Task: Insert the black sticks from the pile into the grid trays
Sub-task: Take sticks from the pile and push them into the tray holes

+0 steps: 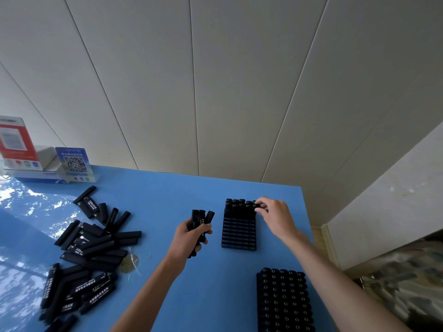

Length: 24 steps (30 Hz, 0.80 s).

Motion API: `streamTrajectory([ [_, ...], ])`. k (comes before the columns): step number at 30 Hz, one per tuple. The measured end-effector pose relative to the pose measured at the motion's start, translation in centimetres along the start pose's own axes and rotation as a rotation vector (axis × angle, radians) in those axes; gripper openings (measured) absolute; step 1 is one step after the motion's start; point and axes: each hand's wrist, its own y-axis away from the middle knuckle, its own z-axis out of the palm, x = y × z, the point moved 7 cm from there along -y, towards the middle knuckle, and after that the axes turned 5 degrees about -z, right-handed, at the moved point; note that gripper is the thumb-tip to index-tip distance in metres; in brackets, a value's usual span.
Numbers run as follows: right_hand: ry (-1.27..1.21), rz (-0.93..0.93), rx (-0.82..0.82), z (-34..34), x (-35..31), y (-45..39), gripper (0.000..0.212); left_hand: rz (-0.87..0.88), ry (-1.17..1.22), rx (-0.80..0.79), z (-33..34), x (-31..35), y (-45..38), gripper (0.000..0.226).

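A loose pile of black sticks (91, 250) with white lettering lies on the blue table's left half. My left hand (191, 238) is closed around a bundle of several black sticks (200, 218), held upright left of a black grid tray (238, 233). That tray has upright sticks in its two far rows; its nearer cells are empty. My right hand (275, 216) pinches the top of a black stick (256, 206) at the tray's far right corner. A second grid tray (284, 300), packed full of sticks, stands at the near right.
The blue table (167, 195) ends at a right edge close beside both trays, with floor below. White wall panels rise behind. At the far left stand a blue QR-code sign (74, 164), a red-and-white card (14, 142) and a white box (45, 156). A crumpled clear wrapper (130, 262) lies by the pile.
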Motion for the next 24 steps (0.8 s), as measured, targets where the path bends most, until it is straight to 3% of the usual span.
streamTrajectory([
  [4, 0.088, -0.045, -0.022, -0.1, 0.1, 0.2, 0.016, 0.02, 0.027, 0.002, -0.1, 0.2, 0.0, 0.018],
  [12, 0.036, -0.019, -0.089, 0.6, -0.1, 0.0, 0.013, 0.022, 0.013, -0.004, 0.2, 0.0, -0.3, 0.019],
  [24, 0.188, -0.021, -0.065, -0.5, -1.2, 0.6, 0.017, 0.016, -0.006, 0.003, 0.3, 0.3, -0.1, 0.02],
])
